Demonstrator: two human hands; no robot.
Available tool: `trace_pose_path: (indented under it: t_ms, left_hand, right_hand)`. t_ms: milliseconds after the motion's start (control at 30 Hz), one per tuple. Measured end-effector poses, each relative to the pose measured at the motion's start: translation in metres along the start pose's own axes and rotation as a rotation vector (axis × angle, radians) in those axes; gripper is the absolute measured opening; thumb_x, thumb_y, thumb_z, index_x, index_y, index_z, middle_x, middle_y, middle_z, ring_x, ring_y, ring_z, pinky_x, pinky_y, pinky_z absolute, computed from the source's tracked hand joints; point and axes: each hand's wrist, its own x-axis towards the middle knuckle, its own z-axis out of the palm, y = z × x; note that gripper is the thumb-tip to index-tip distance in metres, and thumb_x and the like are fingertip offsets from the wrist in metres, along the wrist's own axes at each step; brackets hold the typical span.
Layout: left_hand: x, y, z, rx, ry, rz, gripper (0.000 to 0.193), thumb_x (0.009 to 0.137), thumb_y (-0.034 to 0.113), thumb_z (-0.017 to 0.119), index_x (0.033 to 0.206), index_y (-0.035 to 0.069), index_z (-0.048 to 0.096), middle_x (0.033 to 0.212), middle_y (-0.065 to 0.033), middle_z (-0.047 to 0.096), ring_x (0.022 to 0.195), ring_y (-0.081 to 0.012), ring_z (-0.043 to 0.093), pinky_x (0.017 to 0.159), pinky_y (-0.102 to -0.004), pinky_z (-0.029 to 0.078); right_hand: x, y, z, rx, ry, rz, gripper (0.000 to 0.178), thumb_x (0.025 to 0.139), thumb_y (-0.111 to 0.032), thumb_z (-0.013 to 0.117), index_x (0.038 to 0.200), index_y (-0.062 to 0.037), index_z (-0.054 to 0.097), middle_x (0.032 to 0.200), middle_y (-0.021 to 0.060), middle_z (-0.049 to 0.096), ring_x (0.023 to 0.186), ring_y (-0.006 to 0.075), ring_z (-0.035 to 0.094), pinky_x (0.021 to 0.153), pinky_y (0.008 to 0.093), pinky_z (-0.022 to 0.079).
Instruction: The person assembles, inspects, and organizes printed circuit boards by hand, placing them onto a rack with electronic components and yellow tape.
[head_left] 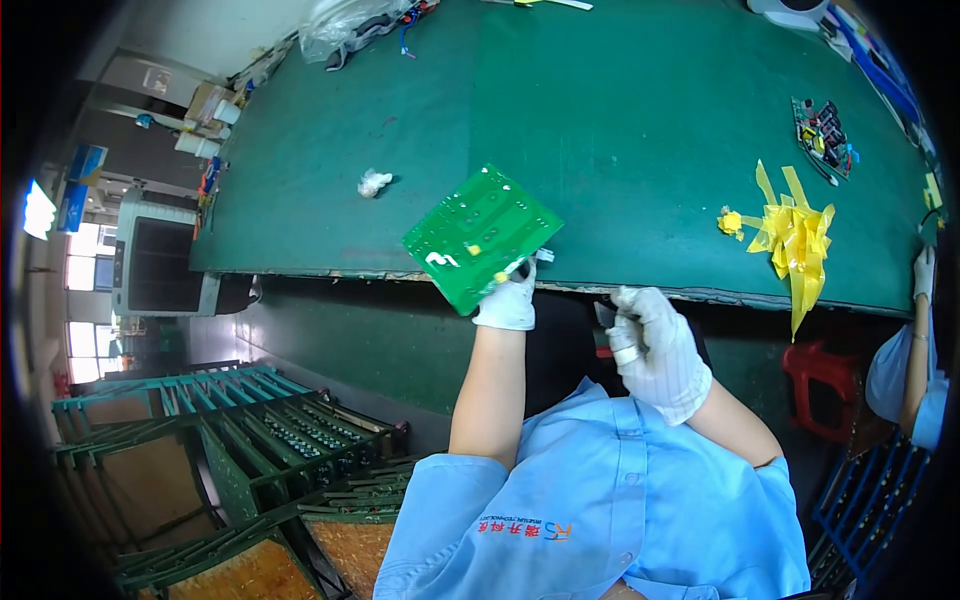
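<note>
My left hand [508,308], in a white glove, grips a green circuit board [480,225] by its near right edge. The board is held tilted over the table's front edge, its flat solder side facing up. Small yellow bits and a glossy white patch show on it. A small white connector sticks out beside my left fingers. My right hand [662,362], also gloved, is closed in front of my body, apart from the board. A small thin grey blade-like piece [605,315] juts from its fingers; its exact kind is unclear.
On the green table [620,200] lie crumpled yellow tape strips [797,245], a small yellow wad [731,222], a white wad [374,183] and a component-filled board [822,138]. Another person's gloved hand [924,272] is at far right. A red stool [825,390] and green racks [250,470] stand below.
</note>
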Motion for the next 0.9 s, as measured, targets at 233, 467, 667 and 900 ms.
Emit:
trace_pose_path:
  t_ms: [233, 467, 667, 900]
  left_hand:
    - [-0.012, -0.067, -0.019, -0.361, -0.377, -0.091, 0.032, 0.101, 0.025, 0.051, 0.124, 0.004, 0.056, 0.126, -0.01, 0.06, 0.109, -0.0225, 0.06, 0.09, -0.0385, 0.051]
    - [-0.03, -0.067, -0.02, -0.607, -0.615, -0.306, 0.037, 0.097, 0.033, 0.056, 0.127, 0.01, 0.058, 0.124, -0.0107, 0.063, 0.106, -0.0267, 0.065, 0.086, -0.0428, 0.057]
    - [-0.032, -0.057, -0.021, -0.622, -0.69, -0.455, 0.041, 0.096, 0.037, 0.057, 0.129, 0.012, 0.059, 0.127, -0.0104, 0.063, 0.108, -0.0227, 0.066, 0.083, -0.0403, 0.058]
    - [-0.026, -0.077, -0.063, -0.552, -0.774, -0.425, 0.045, 0.102, 0.035, 0.046, 0.141, 0.013, 0.047, 0.14, -0.0083, 0.054, 0.125, -0.023, 0.055, 0.1, -0.042, 0.049]
  right_hand:
    - [-0.002, 0.014, 0.042, -0.038, -0.032, 0.074, 0.041, 0.085, 0.001, 0.061, 0.124, 0.0019, 0.05, 0.085, 0.0149, 0.057, 0.066, 0.0286, 0.058, 0.058, 0.0376, 0.049]
    - [-0.008, 0.026, 0.031, -0.059, -0.013, 0.236, 0.038, 0.089, -0.005, 0.059, 0.125, 0.0016, 0.052, 0.101, 0.021, 0.062, 0.083, 0.0359, 0.065, 0.071, 0.0417, 0.054]
    - [-0.016, 0.032, 0.021, 0.013, -0.064, 0.391, 0.035, 0.089, -0.005, 0.058, 0.123, 0.0018, 0.054, 0.109, 0.0226, 0.063, 0.095, 0.0403, 0.064, 0.078, 0.0435, 0.054]
    - [-0.023, 0.043, 0.027, 0.032, -0.032, 0.365, 0.036, 0.089, 0.003, 0.055, 0.125, 0.0038, 0.053, 0.113, 0.0222, 0.062, 0.1, 0.0367, 0.065, 0.086, 0.0401, 0.054]
